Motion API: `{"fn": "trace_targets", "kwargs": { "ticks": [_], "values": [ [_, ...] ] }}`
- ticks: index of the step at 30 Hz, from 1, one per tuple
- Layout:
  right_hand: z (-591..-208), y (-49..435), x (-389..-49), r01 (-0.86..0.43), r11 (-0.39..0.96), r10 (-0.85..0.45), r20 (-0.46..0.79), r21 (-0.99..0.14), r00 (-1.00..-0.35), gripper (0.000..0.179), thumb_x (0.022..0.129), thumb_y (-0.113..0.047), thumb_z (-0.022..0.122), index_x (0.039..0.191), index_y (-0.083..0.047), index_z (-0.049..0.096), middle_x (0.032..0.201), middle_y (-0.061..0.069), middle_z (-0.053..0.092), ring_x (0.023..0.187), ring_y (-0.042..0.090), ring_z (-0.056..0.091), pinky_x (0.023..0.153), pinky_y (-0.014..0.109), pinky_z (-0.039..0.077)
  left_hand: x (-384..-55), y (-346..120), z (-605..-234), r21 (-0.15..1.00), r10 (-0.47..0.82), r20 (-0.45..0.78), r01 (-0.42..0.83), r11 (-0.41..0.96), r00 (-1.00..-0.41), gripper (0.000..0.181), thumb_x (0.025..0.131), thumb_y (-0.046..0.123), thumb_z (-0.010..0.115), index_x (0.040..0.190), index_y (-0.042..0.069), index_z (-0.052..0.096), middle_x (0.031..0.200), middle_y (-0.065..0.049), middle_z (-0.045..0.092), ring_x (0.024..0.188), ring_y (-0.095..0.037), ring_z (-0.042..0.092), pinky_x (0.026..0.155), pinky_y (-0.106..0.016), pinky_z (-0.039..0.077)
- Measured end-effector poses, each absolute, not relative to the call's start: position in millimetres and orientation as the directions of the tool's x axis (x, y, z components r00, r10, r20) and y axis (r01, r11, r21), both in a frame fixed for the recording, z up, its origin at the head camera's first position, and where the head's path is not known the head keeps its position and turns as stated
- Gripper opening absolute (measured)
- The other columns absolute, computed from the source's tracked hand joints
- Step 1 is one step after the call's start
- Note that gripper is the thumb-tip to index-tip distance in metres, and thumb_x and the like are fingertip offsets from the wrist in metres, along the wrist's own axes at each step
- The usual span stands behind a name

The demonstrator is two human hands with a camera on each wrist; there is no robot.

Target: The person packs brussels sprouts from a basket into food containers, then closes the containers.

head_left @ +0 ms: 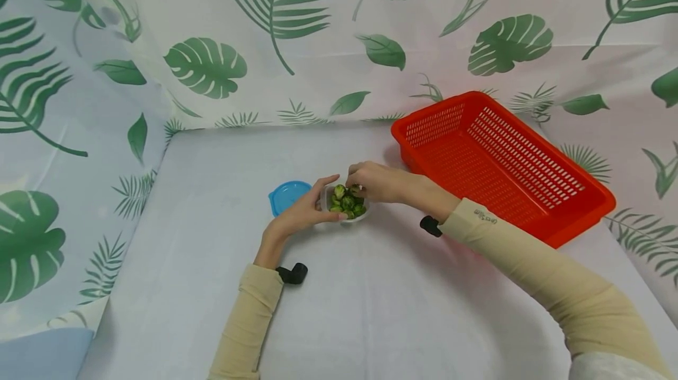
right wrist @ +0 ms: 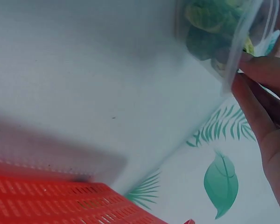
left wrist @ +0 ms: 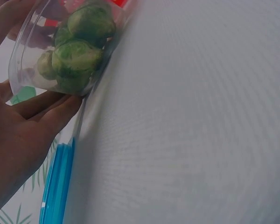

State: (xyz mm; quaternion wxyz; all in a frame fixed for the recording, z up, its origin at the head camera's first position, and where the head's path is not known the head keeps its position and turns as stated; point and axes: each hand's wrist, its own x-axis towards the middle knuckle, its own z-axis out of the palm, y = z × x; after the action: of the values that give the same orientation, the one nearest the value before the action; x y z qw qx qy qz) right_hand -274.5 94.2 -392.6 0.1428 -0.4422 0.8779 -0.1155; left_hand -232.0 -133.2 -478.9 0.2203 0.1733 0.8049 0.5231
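In the head view, a small clear plastic container (head_left: 346,220) stands on the table, holding several green Brussels sprouts (head_left: 346,200). My left hand (head_left: 302,212) grips it from the left, thumb along the near side and fingers behind. The left wrist view shows the sprouts piled against the container's clear wall (left wrist: 44,84). My right hand (head_left: 378,182) reaches over the far right rim, its fingertips curled down inside and pinching a sprout, mostly hidden by the fingers. A blue lid (head_left: 284,193) lies just left of the container, partly behind my left hand.
A large red plastic basket (head_left: 508,203) with slotted sides stands to the right, near my right forearm. White cloth covers the table (head_left: 201,221). Leaf-patterned sheets (head_left: 312,92) hang behind it and along both sides.
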Motion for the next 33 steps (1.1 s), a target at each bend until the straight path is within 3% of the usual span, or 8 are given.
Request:
{"fn": "trace_targets", "kwargs": {
  "ticks": [3, 6, 10, 12, 18, 26, 33],
  "values": [
    [-394, 92, -274, -0.752, 0.589, -0.807, -0.173, -0.295, -0.564, 0.023, 0.092, 0.001, 0.074, 0.115, -0.001, 0.077, 0.107, 0.013, 0.071, 0.098, 0.025, 0.067, 0.093, 0.035, 0.058, -232, -134, -478, 0.913, 0.508, -0.179, 0.050, 0.405, -0.843, 0.094, 0.088, 0.049, 0.079, 0.163, 0.039, 0.023, 0.127, -0.010, 0.048, 0.089, -0.024, 0.043, 0.075, -0.039, 0.037],
    [-397, 92, -273, -0.768, 0.589, -0.808, -0.178, -0.251, -0.562, 0.021, 0.092, 0.001, 0.074, 0.112, -0.002, 0.078, 0.105, 0.011, 0.069, 0.095, 0.022, 0.066, 0.092, 0.034, 0.058, -232, -133, -479, 0.912, 0.508, -0.184, 0.047, 0.408, -0.842, 0.093, 0.088, 0.047, 0.079, 0.162, 0.042, 0.023, 0.115, -0.010, 0.046, 0.083, -0.022, 0.039, 0.072, -0.037, 0.035],
    [-400, 91, -272, -0.792, 0.572, -0.820, -0.160, -0.213, -0.549, 0.020, 0.090, 0.000, 0.077, 0.110, -0.003, 0.079, 0.103, 0.010, 0.068, 0.092, 0.021, 0.066, 0.091, 0.032, 0.058, -232, -133, -480, 0.913, 0.509, -0.179, 0.050, 0.405, -0.842, 0.092, 0.089, 0.045, 0.080, 0.161, 0.042, 0.023, 0.113, -0.006, 0.046, 0.083, -0.021, 0.038, 0.073, -0.037, 0.035],
    [-402, 90, -271, -0.806, 0.560, -0.828, -0.148, -0.191, -0.540, 0.020, 0.089, 0.000, 0.079, 0.109, -0.003, 0.080, 0.102, 0.010, 0.068, 0.091, 0.020, 0.065, 0.091, 0.031, 0.058, -232, -134, -480, 0.916, 0.514, -0.183, 0.045, 0.399, -0.838, 0.092, 0.089, 0.045, 0.079, 0.162, 0.042, 0.022, 0.099, -0.007, 0.041, 0.077, -0.021, 0.035, 0.070, -0.037, 0.032],
    [-405, 89, -270, -0.848, 0.515, -0.857, -0.107, -0.129, -0.504, 0.017, 0.086, 0.004, 0.079, 0.103, -0.001, 0.080, 0.095, 0.008, 0.063, 0.084, 0.019, 0.063, 0.085, 0.029, 0.059, -232, -135, -480, 0.915, 0.509, -0.181, 0.046, 0.401, -0.841, 0.093, 0.089, 0.047, 0.079, 0.162, 0.041, 0.023, 0.094, -0.001, 0.039, 0.076, -0.019, 0.036, 0.070, -0.036, 0.032],
    [-401, 93, -270, -0.828, 0.528, -0.849, -0.130, -0.189, -0.512, 0.023, 0.088, 0.000, 0.079, 0.111, -0.001, 0.079, 0.102, 0.011, 0.068, 0.092, 0.020, 0.067, 0.091, 0.032, 0.058, -232, -134, -480, 0.910, 0.511, -0.177, 0.058, 0.410, -0.841, 0.093, 0.089, 0.044, 0.079, 0.163, 0.036, 0.024, 0.078, -0.001, 0.036, 0.069, -0.018, 0.037, 0.063, -0.032, 0.033],
    [-395, 96, -269, -0.787, 0.567, -0.823, -0.149, -0.243, -0.547, 0.026, 0.091, 0.000, 0.076, 0.116, -0.002, 0.077, 0.109, 0.012, 0.070, 0.099, 0.023, 0.069, 0.093, 0.034, 0.058, -233, -133, -480, 0.909, 0.520, -0.166, 0.075, 0.410, -0.838, 0.094, 0.090, 0.045, 0.078, 0.165, 0.031, 0.022, 0.079, -0.001, 0.034, 0.068, -0.018, 0.035, 0.063, -0.032, 0.031]
  ]
}}
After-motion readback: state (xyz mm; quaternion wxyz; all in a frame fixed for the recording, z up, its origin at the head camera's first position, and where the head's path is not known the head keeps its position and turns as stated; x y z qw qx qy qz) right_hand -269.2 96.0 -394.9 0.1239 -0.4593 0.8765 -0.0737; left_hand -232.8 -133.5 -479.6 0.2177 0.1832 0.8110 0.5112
